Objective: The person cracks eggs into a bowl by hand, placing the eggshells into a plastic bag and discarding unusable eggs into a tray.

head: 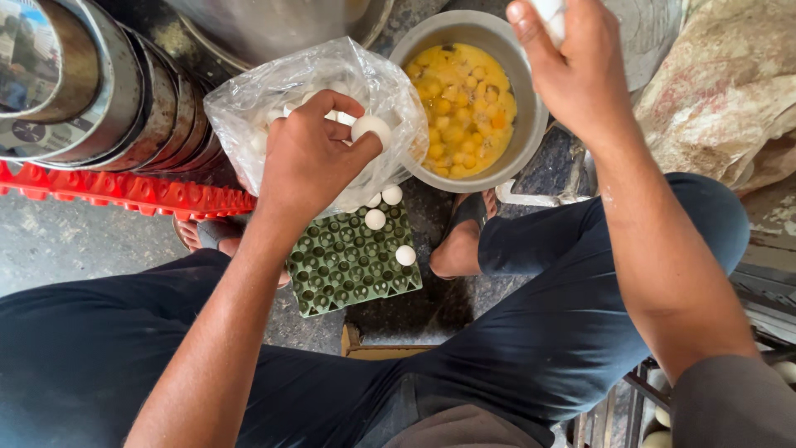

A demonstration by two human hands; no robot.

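My left hand (311,153) holds a white egg (371,127) between thumb and fingers, over a clear plastic bag (265,95) of eggshells. My right hand (572,62) is raised above the rim of a metal bowl (531,133) and grips a white egg (551,17), partly hidden by the fingers. The bowl is filled with cracked yolks (464,108). Below the bag lies a green egg tray (348,265) with three white eggs (376,219) left on it.
A stack of metal bowls (99,91) rests on a red crate (124,191) at the left. A large steel vessel (274,25) stands behind the bag. My sandalled feet (460,241) flank the tray on the grey floor. More eggs (659,415) show at bottom right.
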